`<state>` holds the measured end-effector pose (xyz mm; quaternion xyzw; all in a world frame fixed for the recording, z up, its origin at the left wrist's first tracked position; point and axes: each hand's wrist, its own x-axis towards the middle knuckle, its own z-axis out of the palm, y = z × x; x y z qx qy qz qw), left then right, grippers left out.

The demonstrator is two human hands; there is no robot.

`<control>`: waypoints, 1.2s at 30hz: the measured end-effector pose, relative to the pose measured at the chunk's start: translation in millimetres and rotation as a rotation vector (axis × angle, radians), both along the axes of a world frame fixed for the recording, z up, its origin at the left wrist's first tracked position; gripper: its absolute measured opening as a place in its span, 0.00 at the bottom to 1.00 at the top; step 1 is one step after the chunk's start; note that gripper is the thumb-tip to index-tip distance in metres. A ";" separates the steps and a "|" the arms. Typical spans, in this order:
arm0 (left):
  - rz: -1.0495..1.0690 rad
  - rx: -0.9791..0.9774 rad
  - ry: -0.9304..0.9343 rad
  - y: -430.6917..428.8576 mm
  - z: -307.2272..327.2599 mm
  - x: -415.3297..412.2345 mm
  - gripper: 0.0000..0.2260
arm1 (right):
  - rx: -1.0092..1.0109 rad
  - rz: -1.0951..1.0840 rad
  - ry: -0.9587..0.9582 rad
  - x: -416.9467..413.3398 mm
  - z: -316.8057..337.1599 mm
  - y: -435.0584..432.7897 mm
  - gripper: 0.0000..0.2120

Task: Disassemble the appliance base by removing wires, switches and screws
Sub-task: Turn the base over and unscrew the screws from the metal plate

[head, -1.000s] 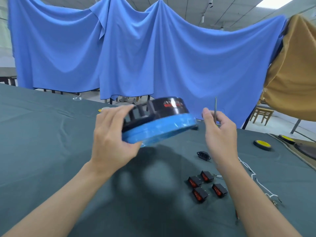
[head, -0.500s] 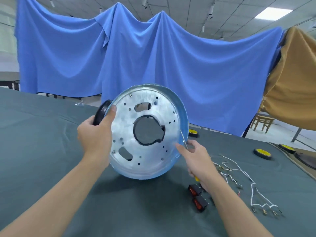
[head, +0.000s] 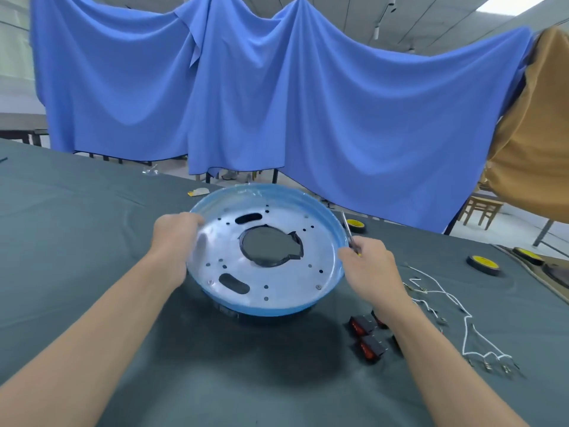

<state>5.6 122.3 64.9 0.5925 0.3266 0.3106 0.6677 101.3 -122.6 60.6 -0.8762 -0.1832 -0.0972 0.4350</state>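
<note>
One broad blue drape hangs well beyond both hands, past the far edge of the dark cloth-covered table. Between the hands is the round appliance base, silvery underside up with a blue rim around it; whether it rests fully on the cloth I cannot tell. The left hand grips its rim, fingers curled over the edge. The right hand, just beside the opposite rim, is closed round a screwdriver, shaft pointing up. White wires lie right of that hand, red rocker switches beside its wrist
</note>
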 end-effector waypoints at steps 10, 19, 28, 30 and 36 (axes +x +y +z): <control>-0.080 0.780 0.384 -1.9 -10.5 6.1 0.21 | 0.024 -0.041 0.163 2.7 -15.2 -0.1 0.13; -0.314 1.326 0.351 -27.2 -0.1 -5.2 0.13 | -0.320 0.098 0.286 -3.9 12.5 -8.9 0.13; -0.878 1.278 0.424 -54.7 10.9 -1.4 0.16 | -0.189 0.242 0.312 9.7 2.8 -5.0 0.06; -0.982 1.307 0.495 -61.9 15.5 6.1 0.21 | -0.230 0.311 0.339 13.2 8.2 -3.2 0.13; -1.114 1.363 0.739 -73.9 38.6 22.1 0.25 | -0.418 0.315 0.212 24.3 28.7 2.8 0.11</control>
